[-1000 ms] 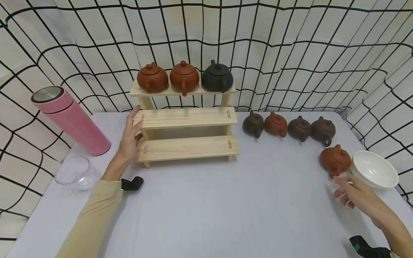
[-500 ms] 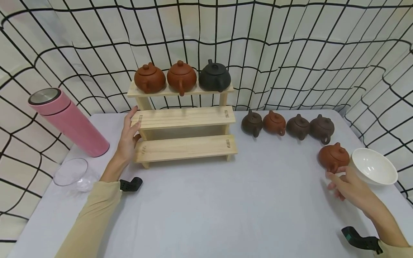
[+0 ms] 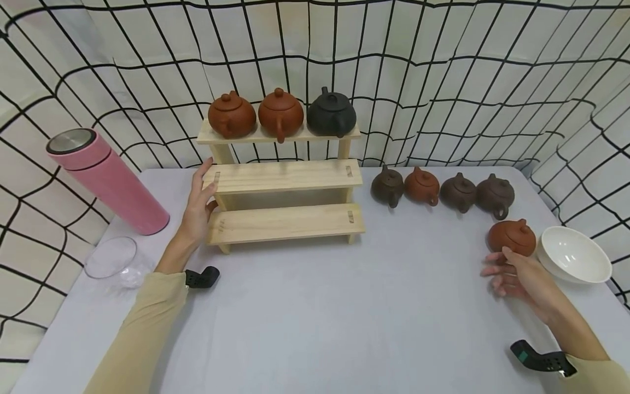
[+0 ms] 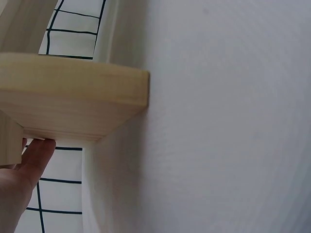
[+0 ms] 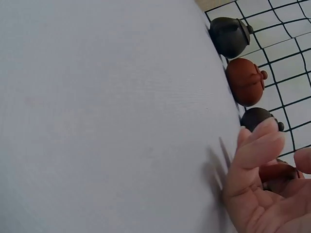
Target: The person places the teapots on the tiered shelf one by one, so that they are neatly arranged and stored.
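In the head view, my left hand (image 3: 197, 216) grips the left end of a three-tier wooden stand (image 3: 287, 178); its fingertips touch the wood in the left wrist view. Two red-brown teapots (image 3: 232, 114) and a dark grey teapot (image 3: 331, 114) line the top tier. My right hand (image 3: 524, 279), fingers loosely bent, is at the front of a red-brown teapot (image 3: 511, 236) on the table. It hides that teapot's lower front. In the right wrist view, part of this teapot (image 5: 279, 173) shows between thumb and fingers; I cannot tell whether they touch it.
Behind that teapot is a row with a dark teapot (image 3: 387, 186), a small red-brown teapot (image 3: 421, 186) and two brown teapots (image 3: 458, 193). A white bowl (image 3: 573, 254) stands far right. A pink flask (image 3: 115, 183) and a clear glass (image 3: 115, 262) are left. Black netting (image 3: 472, 57) surrounds the white table.
My right hand has moved left and slightly up, in front of the nearest red-brown teapot, now covering its lower front. The left hand keeps its place on the stand.
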Motion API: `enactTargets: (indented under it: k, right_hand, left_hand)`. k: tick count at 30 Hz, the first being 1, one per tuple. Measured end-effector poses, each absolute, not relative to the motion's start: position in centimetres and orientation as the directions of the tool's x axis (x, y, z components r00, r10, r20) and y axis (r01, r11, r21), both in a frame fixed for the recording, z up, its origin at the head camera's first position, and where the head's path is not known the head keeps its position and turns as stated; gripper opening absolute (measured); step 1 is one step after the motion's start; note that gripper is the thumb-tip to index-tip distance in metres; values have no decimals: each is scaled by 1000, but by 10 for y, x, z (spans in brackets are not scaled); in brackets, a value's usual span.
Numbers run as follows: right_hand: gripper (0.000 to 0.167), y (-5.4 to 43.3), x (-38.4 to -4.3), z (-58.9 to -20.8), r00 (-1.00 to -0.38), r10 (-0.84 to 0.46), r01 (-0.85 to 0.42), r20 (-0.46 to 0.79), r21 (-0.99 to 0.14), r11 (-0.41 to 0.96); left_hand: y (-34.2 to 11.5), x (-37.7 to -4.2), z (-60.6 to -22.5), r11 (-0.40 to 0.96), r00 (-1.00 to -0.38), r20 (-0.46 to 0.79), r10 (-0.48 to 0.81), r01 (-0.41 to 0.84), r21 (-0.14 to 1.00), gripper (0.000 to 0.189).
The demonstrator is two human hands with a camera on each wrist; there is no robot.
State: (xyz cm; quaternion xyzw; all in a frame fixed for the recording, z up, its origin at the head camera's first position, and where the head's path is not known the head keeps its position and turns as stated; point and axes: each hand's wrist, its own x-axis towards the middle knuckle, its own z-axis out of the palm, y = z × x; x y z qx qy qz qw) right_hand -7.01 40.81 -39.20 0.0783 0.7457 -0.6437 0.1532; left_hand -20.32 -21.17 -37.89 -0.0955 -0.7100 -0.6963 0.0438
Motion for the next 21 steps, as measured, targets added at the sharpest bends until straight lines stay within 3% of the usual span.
enactTargets:
  k: [14, 21]
  right_hand:
    - [31, 397, -62, -393, -972, -28, 237, -235, -967, -97]
    - [29, 387, -55, -385, -972, 8, 233, -233, -972, -7]
  left_hand:
    - [-211, -201, -373, 6, -978, 191, 82, 193, 981, 64]
    - [-211, -202, -376, 5, -978, 191, 83, 192, 981, 64]
